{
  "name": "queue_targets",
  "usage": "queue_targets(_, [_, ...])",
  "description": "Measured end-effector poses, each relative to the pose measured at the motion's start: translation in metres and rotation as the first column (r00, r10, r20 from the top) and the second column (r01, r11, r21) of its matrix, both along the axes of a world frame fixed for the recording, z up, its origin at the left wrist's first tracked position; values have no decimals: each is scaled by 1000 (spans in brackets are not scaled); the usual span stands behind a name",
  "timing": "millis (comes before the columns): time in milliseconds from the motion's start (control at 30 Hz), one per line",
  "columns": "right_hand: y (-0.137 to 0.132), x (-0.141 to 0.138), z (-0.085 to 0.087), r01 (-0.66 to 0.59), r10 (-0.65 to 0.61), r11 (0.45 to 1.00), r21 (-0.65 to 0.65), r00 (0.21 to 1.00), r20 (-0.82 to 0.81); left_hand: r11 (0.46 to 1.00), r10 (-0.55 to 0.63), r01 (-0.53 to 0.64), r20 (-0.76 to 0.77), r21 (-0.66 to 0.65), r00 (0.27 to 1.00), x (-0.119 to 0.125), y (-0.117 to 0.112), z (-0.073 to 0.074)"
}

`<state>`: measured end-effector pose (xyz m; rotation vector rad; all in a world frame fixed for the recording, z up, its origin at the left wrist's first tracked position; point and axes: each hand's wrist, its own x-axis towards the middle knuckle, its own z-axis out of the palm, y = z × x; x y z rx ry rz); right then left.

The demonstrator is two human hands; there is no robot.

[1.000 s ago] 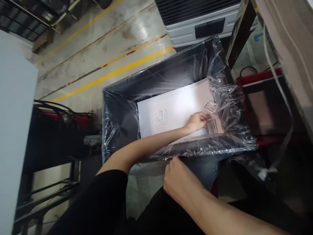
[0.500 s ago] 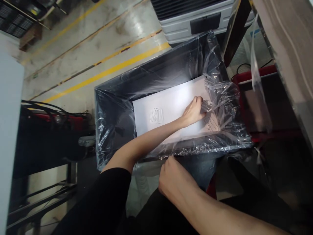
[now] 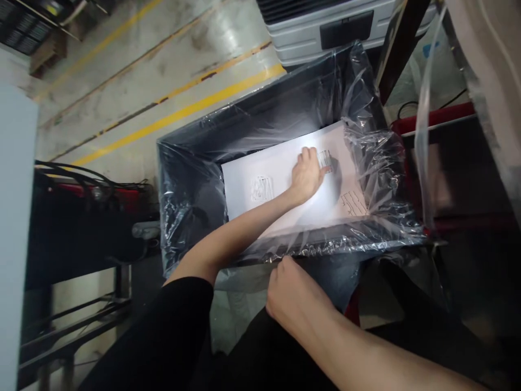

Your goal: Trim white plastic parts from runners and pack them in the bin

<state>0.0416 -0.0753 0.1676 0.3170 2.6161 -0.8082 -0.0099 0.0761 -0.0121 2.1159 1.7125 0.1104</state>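
Observation:
My left hand (image 3: 306, 172) reaches into a dark bin (image 3: 260, 130) lined with clear plastic. Its fingers and thumb are closed around one end of a small row of thin, shiny strips (image 3: 325, 161), low over a white sheet (image 3: 285, 217). I cannot tell whether the strips touch the sheet. Two similar groups lie there: pale strips (image 3: 262, 188) on the left, darker-edged strips (image 3: 354, 203) at the lower right. My right hand (image 3: 291, 288) is curled at the bin's near rim, against the plastic liner (image 3: 321, 248). Its fingertips are hidden, and so is anything in them.
Beyond the bin stands a grey case (image 3: 301, 43) with a dark top. A red-edged container (image 3: 439, 122) is at the right, beside hanging clear plastic (image 3: 425, 125). Black cables (image 3: 81, 174) and a dark frame are at the left. Yellow lines (image 3: 191, 117) mark the floor.
My left hand has moved left and slightly toward the far side with the strips, uncovering the group at the sheet's lower right. My right hand stays at the near rim.

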Motion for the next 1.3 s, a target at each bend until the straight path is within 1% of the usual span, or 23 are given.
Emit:
queue_targets(33, [-1, 0, -1, 0, 0, 1000, 12, 1000, 0, 995, -100, 100, -15, -14, 995, 4, -8, 1])
queue_targets(67, [-4, 0, -3, 4, -4, 1000, 23, 1000, -1, 968, -247, 246, -10, -39, 969, 9, -17, 0])
queue_targets(100, [-7, -1, -5, 16, -16, 999, 36, 1000, -6, 910, -410, 410, 15, -59, 912, 14, -25, -2])
queue_targets(133, [-11, -2, -9, 41, -40, 998, 51, 999, -15, 834, -548, 549, 43, -57, 836, 19, -32, -5])
queue_targets(167, [-15, -3, -13, 73, -71, 995, 68, 997, -30, 764, -642, 644, 58, -40, 765, 23, -37, -9])
queue_targets(200, [-20, -4, -17, 106, -102, 991, 84, 994, -48, 717, -696, 697, 58, -16, 716, 26, -41, -14])
queue_targets(233, [-24, -4, -22, 134, -128, 986, 98, 990, -64, 694, -719, 720, 51, 0, 694, 28, -43, -19])
queue_targets(300, [-32, -4, -30, 165, -155, 979, 122, 984, -90, 696, -718, 718, 44, 4, 695, 27, -44, -26])
queue_targets(367, [-37, 0, -37, 172, -158, 976, 133, 982, -105, 695, -718, 719, 44, 3, 694, 24, -44, -31])
queue_targets(433, [-39, 4, -41, 180, -166, 974, 134, 980, -111, 694, -719, 720, 49, 12, 693, 22, -46, -33])
queue_targets(467, [-40, 5, -43, 183, -169, 974, 131, 980, -109, 703, -711, 711, 51, 16, 701, 22, -47, -32])
queue_targets(600, [-41, 8, -45, 193, -182, 974, 115, 978, -106, 788, -613, 615, 49, -22, 788, 20, -50, -26])
queue_targets(667, [-42, 7, -46, 201, -190, 973, 108, 976, -104, 813, -577, 580, 70, -50, 814, 19, -49, -23])
queue_targets(767, [-42, 6, -46, 207, -197, 973, 102, 975, -100, 815, -562, 575, 149, -71, 814, 15, -45, -22])
queue_targets(867, [-42, 6, -46, 206, -196, 973, 101, 976, -95, 811, -555, 580, 209, -81, 805, 15, -43, -25])
queue_targets(933, [-42, 6, -46, 200, -191, 974, 103, 978, -89, 825, -533, 561, 229, -74, 815, 18, -45, -29])
queue_targets(1000, [-42, 6, -47, 192, -184, 976, 105, 979, -84, 850, -494, 523, 245, -63, 834, 21, -47, -32])
queue_targets(1100, [-43, 5, -48, 184, -176, 977, 105, 981, -80, 874, -452, 482, 264, -58, 852, 27, -49, -34])
queue_targets(1300, [-44, 5, -50, 186, -179, 978, 98, 981, -76, 868, -458, 494, 297, -56, 838, 39, -57, -35])
